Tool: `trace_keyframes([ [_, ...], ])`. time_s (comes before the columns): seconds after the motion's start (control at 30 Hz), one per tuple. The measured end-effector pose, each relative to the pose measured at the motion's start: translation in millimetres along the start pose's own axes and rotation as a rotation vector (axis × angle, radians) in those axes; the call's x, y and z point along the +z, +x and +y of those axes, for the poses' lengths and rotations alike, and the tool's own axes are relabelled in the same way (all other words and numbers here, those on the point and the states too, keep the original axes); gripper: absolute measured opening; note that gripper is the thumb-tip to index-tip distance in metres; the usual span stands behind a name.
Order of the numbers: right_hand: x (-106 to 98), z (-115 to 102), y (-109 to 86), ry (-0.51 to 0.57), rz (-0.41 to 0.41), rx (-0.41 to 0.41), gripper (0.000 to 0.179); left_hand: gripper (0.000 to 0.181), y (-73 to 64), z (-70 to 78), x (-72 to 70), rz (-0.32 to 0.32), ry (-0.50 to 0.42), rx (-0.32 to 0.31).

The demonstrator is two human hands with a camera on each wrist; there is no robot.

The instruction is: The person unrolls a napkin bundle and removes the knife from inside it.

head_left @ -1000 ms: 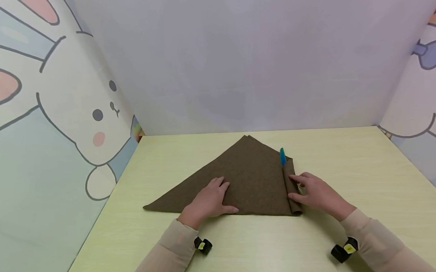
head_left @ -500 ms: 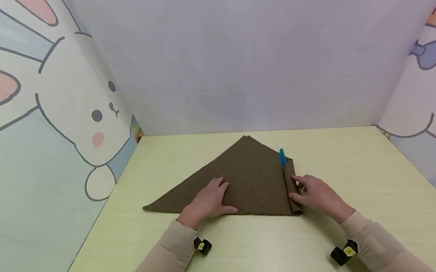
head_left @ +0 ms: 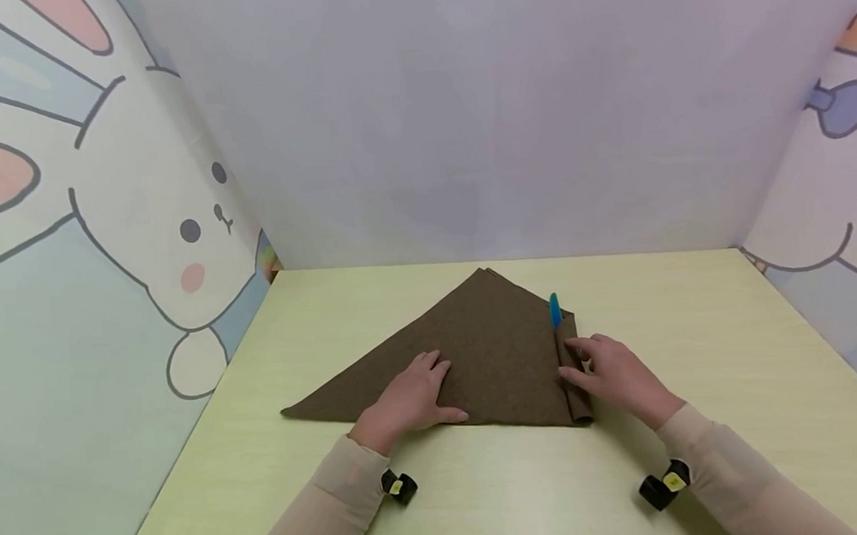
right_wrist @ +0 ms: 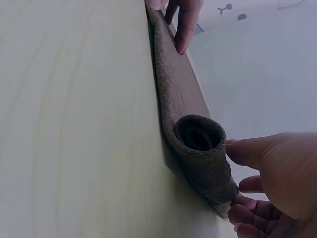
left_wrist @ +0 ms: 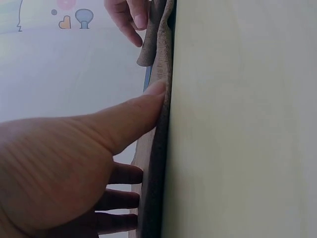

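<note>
A brown cloth point(head_left: 503, 345), folded into a triangle, lies on the table. Its right side is rolled into a tube point(head_left: 580, 401), whose spiral end point(right_wrist: 198, 136) shows in the right wrist view. A blue rounded tip point(head_left: 555, 310) sticks out at the far end of the roll; the rest of that object is hidden. My left hand point(head_left: 410, 395) rests on the cloth with fingers spread and its thumb point(left_wrist: 133, 116) along the near edge. My right hand point(head_left: 619, 374) holds the roll from the right between thumb and curled fingers.
The pale wooden table point(head_left: 486, 493) extends around the cloth on all sides. A grey wall point(head_left: 494, 132) stands behind it, with rabbit-printed panels point(head_left: 137, 195) at left and right. A small black camera point(head_left: 663, 486) is strapped to each wrist.
My right hand has shifted slightly left and away from me along the roll, its thumb now further over it. The left hand and cloth stay nearly still.
</note>
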State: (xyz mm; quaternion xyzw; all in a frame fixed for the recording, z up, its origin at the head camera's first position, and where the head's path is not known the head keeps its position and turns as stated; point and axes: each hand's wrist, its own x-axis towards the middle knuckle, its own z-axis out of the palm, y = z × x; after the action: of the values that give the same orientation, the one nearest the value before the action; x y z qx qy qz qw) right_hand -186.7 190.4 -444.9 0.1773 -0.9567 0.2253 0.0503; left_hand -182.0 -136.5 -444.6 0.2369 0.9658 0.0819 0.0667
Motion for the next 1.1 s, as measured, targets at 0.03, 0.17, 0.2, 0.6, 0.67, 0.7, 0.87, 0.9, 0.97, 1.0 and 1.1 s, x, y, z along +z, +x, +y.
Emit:
trace_keyframes([
  [0.03,1.0,0.3,2.1,-0.005,0.004,-0.011,0.052,0.09,0.5,-0.2,0.3,0.003,0.004,0.001],
  [0.17,5.9,2.2,7.7,-0.028,-0.032,-0.035,0.051,0.09,1.8,0.1,0.5,0.002,0.001,0.003],
  [0.2,6.9,2.8,8.4,-0.027,-0.047,-0.033,0.051,0.09,1.7,0.2,1.0,0.001,0.0,0.003],
  [0.6,4.1,3.8,8.3,0.009,-0.079,0.012,0.048,0.089,-1.5,1.9,-0.4,0.003,-0.023,-0.013],
  [0.67,2.4,2.9,8.4,0.01,-0.077,0.025,0.048,0.089,-1.8,1.7,-1.2,0.009,-0.022,-0.014],
  [0.7,1.8,2.7,8.2,0.011,-0.082,0.031,0.048,0.089,-2.0,1.8,-1.5,0.009,-0.027,-0.016],
  [0.87,0.6,2.9,7.2,0.014,-0.096,0.067,0.049,0.09,-2.1,1.3,-0.1,0.01,-0.034,-0.011],
  [0.9,0.7,3.2,7.1,0.014,-0.096,0.069,0.049,0.09,-1.9,1.1,0.4,0.012,-0.031,-0.009],
  [0.97,1.0,3.9,6.7,0.017,-0.094,0.072,0.048,0.09,-1.7,0.8,1.0,0.018,-0.024,-0.006],
  [1.0,1.1,4.5,6.5,0.018,-0.093,0.073,0.048,0.09,-1.5,0.7,1.3,0.017,-0.022,-0.006],
  [1.1,1.3,6.1,5.2,0.024,-0.098,0.076,0.049,0.09,-1.4,1.0,0.9,0.014,-0.019,-0.005],
])
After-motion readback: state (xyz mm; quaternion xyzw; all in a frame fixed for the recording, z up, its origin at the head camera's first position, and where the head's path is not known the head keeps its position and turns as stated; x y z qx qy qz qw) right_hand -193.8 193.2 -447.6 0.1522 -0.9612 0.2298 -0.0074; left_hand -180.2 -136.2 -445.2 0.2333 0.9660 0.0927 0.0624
